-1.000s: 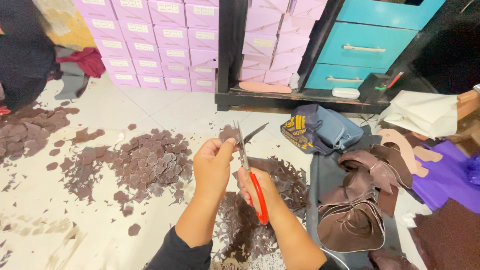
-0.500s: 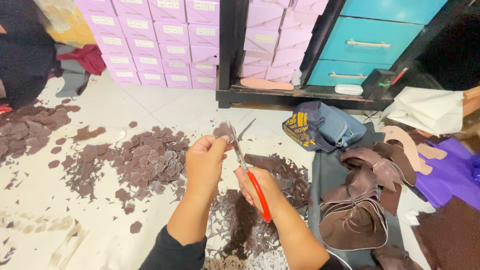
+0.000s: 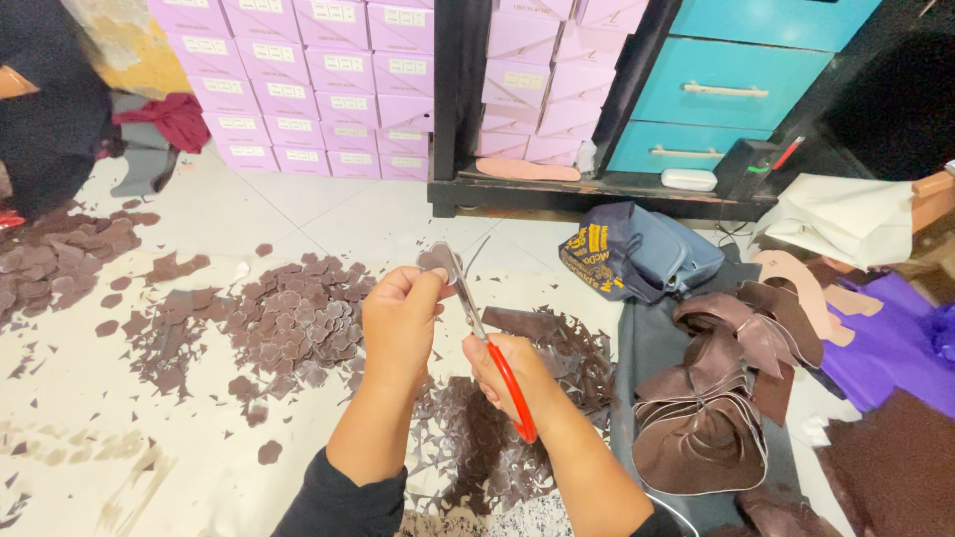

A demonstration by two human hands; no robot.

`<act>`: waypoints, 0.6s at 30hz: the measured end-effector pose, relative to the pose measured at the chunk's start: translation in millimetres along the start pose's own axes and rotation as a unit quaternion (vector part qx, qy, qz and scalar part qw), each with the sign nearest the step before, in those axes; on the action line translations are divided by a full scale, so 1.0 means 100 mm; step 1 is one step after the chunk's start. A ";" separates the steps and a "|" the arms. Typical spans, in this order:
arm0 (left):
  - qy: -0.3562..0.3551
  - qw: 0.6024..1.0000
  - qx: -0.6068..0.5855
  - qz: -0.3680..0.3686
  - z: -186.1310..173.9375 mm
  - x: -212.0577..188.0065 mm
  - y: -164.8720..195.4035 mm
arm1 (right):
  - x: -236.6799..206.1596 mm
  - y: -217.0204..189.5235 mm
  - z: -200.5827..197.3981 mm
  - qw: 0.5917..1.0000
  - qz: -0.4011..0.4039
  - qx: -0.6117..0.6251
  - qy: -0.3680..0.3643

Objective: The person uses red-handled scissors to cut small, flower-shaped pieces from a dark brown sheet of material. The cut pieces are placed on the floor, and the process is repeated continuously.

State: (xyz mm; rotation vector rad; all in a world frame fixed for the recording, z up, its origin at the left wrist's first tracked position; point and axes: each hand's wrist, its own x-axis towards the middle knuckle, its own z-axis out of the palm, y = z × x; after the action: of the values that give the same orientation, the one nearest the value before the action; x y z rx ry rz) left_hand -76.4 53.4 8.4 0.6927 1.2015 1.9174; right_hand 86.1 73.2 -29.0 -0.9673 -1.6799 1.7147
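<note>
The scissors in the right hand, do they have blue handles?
No, the scissors held in the right hand have a red handle, while the left hand pinches a small brown leather piece at the blades.

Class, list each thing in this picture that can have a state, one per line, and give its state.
Red-handled scissors: blades open, gripped by right hand.
Small brown leather piece: pinched by left hand, between the blades.
Teal drawers: closed.
Navy fabric bag: slumped on floor.
Brown cut pieces: heaped on floor.
</note>
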 end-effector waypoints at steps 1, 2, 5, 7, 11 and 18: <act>0.000 1.000 0.002 0.006 0.04 -0.07 -0.01 | -0.07 0.01 -0.04 1.000 0.002 -0.004 0.001; -0.001 1.000 0.002 0.007 0.08 -0.16 -0.01 | -0.17 0.02 -0.06 1.000 -0.006 -0.003 0.001; -0.005 1.000 0.000 0.004 0.23 -0.35 -0.01 | -0.35 0.02 -0.20 1.000 -0.022 -0.003 0.001; -0.006 1.000 -0.005 -0.002 0.33 -0.43 -0.04 | -0.44 0.02 -0.28 1.000 -0.024 -0.008 0.000; -0.024 0.999 0.027 0.000 0.37 -0.53 -0.07 | -0.57 0.04 -0.33 1.000 0.001 -0.003 0.009; -0.050 0.998 0.026 0.004 0.34 -0.61 -0.09 | -0.66 0.09 -0.38 0.999 -0.022 0.023 -0.021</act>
State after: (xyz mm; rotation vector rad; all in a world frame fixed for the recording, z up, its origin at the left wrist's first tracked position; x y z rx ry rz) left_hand -12.9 22.6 10.9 0.8125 1.1901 1.8415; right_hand 156.0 42.6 -28.9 -0.8744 -1.6685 1.7474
